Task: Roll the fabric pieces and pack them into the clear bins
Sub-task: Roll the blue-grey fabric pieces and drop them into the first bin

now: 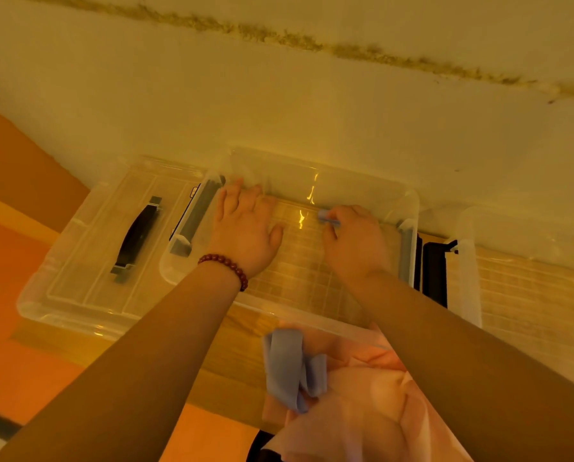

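Packing is in hand, I think: the right hand (352, 240), grip closed, pinches a small blue roll (328, 217) at the far wall of the middle clear bin (409, 208). The left hand (245, 228) lies flat, grip open, in its far left corner. Next should come rolling the loose blue fabric (285, 365) at the near tabletop edge. No writing is readable.

bin (325, 181): clear glossy plastic | fabric (362, 405): soft matt cloth | bracelet (227, 265): glossy beads

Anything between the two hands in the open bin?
No. In the head view, only the bare floor of the clear bin lies between the left hand and the right hand, which pinches a blue fabric piece.
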Available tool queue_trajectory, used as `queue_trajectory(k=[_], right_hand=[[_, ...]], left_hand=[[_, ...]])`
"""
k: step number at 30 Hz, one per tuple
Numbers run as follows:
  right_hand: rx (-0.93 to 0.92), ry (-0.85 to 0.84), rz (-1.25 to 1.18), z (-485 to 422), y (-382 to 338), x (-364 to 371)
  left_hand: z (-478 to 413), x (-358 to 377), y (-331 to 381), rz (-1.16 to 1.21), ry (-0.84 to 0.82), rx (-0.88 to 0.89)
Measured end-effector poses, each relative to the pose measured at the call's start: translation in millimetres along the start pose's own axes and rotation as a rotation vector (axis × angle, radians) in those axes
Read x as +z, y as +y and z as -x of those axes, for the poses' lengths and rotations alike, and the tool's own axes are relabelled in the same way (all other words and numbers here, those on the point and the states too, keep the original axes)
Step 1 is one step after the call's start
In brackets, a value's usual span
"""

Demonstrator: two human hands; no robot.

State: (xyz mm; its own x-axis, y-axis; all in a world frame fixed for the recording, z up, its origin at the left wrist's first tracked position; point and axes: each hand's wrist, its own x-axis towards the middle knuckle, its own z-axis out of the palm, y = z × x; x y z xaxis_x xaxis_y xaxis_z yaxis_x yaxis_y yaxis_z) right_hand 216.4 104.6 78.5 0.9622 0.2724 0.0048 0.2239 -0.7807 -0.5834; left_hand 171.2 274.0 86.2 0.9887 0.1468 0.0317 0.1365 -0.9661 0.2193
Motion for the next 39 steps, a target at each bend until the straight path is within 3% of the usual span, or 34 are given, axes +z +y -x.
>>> queue_trajectory(k=[7,17,28,39], right_hand=[[-0.162,0.087,0.089,39,8,-25],[-0.404,0.24,0.259,95,47,-56],[-0.439,0.306,0.282,168,87,-67],[-0.518,0.543,0.246,225,126,-28]], left_hand=[[29,2,39,0.102,0.075,0.065],[77,12,92,0.065,0.158,0.117],[131,35,137,0.112,0.309,0.267],[187,86,147,0.075,0.534,0.39]])
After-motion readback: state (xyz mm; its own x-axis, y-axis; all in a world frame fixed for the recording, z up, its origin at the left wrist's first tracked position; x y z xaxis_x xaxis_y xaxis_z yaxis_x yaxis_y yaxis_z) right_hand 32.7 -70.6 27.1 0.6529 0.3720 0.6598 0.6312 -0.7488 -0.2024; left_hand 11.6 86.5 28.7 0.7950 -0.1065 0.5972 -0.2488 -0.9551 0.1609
